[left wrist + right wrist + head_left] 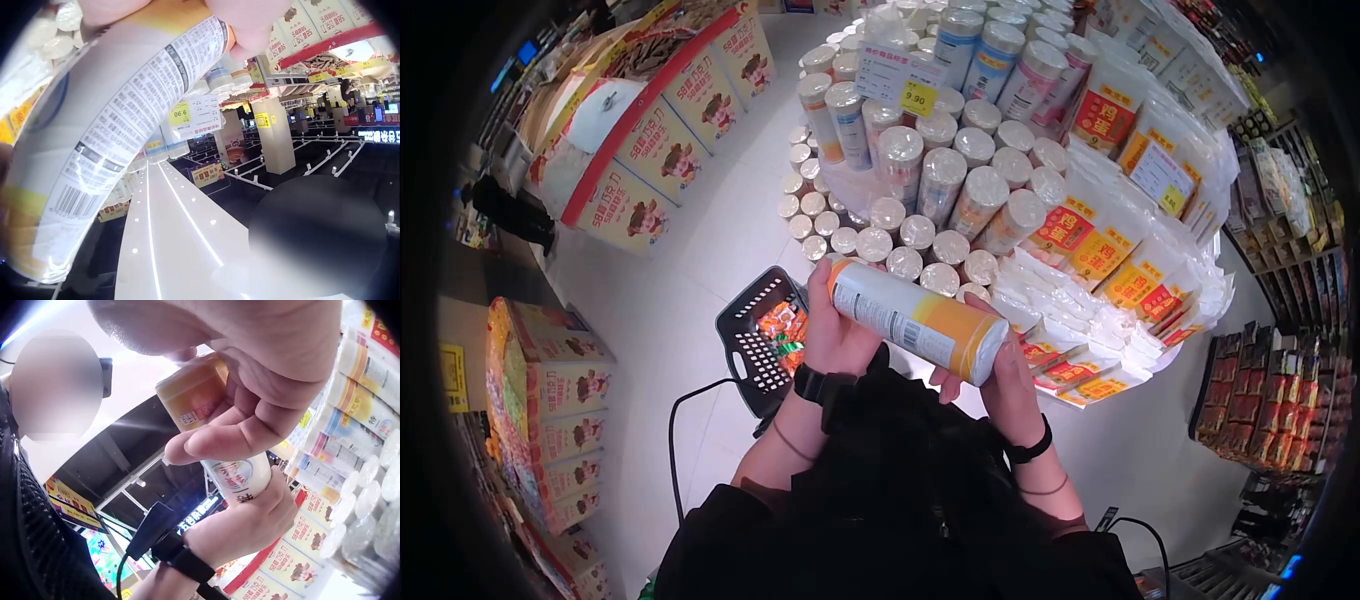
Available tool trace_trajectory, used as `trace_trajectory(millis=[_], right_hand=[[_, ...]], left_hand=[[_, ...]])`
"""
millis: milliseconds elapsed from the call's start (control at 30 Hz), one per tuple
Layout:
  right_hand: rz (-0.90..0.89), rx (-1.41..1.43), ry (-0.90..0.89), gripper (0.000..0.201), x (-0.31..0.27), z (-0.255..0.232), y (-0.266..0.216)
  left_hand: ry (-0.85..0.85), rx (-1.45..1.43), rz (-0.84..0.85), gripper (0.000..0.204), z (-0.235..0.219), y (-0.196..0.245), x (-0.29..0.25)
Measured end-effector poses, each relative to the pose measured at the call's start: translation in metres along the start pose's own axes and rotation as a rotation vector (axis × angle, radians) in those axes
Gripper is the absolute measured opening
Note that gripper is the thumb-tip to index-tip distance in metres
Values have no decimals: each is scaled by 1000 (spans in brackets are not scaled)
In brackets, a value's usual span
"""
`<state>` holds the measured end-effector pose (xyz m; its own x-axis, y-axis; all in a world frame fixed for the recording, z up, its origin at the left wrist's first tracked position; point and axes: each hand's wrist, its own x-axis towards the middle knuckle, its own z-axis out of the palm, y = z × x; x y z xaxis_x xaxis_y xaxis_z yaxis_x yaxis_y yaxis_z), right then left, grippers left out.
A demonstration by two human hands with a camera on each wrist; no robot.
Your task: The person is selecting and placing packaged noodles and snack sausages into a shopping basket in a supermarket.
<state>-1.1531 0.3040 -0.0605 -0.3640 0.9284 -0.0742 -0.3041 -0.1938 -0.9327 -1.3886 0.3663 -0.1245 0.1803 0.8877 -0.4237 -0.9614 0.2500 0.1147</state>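
A plastic-wrapped cylindrical pack point(915, 315), orange and white with a barcode panel, lies tilted across the front of my body in both hands. My left hand point(837, 335) grips its upper left end. Around the lower right end curl the fingers of my right hand point(1008, 390). In the left wrist view the printed label and barcode of the pack point(94, 156) fill the left side. The right wrist view has my right hand point(269, 369) near the camera, its fingers over the orange end, and my left hand point(250, 515) around the white end.
Similar wrapped cylinders point(945, 180) stand stacked on a round display ahead, beside white, red and yellow bags point(1090, 240). A price sign point(900, 80) stands among them. On the floor, a black basket point(745, 345) holds orange packets. Printed display bins point(670, 130) are at the left.
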Motion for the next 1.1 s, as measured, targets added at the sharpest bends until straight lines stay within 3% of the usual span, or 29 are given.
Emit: trace_trajectory(millis=[133,300,400,433,467,533,633,733,1100], right_hand=[[-42,134,52,85,-46,-10,7],[44,327,53,81,-103,-57,27],[144,543,165,83,-139,-73,31],[144,602,167,85,-148,-78,39],[144,663,177,82,-157,-81,47],[159,754,203,79,-177,-89,63],[199,866,163,74,-203,-107,69],[238,814,196,72,-222,-118,67],[209,881,232,63,-257,-141,51]], left_hand=[[4,52,-3,56,9,-27,-21],[-170,170,76,69,30,-75,-64],[-364,397,141,78,60,-119,-104],[-379,481,166,82,61,-135,-113],[-334,585,186,72,55,-149,-116],[-405,779,193,66,57,-178,-130],[-483,828,181,68,58,-215,-150],[-451,954,233,74,55,-246,-164],[-659,1182,197,63,77,-277,-196]])
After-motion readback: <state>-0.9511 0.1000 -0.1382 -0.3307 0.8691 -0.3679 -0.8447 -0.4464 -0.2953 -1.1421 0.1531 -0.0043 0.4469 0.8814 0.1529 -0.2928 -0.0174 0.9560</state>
